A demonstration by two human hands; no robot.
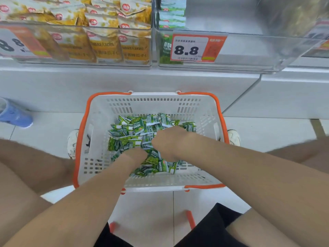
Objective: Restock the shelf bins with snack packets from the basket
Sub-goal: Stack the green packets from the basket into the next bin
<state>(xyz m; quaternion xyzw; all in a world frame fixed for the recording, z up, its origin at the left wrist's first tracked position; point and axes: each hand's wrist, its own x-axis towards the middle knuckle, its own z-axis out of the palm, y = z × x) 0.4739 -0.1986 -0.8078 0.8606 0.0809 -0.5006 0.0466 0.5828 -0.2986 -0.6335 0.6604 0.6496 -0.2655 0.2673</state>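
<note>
Reaching down from a crouch, both bare forearms go into a white slotted plastic basket with orange handles [153, 104] that stands on the pale tiled floor between the person's white shoes [72, 142]. A loose heap of small green snack packets [138, 129] covers the bottom of the basket.

The left hand [136, 155] lies in the near part of the heap, its fingers buried among packets, so I cannot tell whether they are spread or gripping. The right hand [169, 141] sits just beside it, back upward, fingers bent down into the heap; their tips are hidden and I cannot tell if they hold anything.

Above, on the white shelf, a clear plastic bin on the left [76, 62] is full of yellow snack packets [105, 22]. The clear plastic bin on the right [249, 50] holds a short row of upright green packets [171, 13] against its left wall, and a white and orange price label reading 8.8 [192, 48] hangs on its front. A blue shoe [16, 116] shows at the left edge.
</note>
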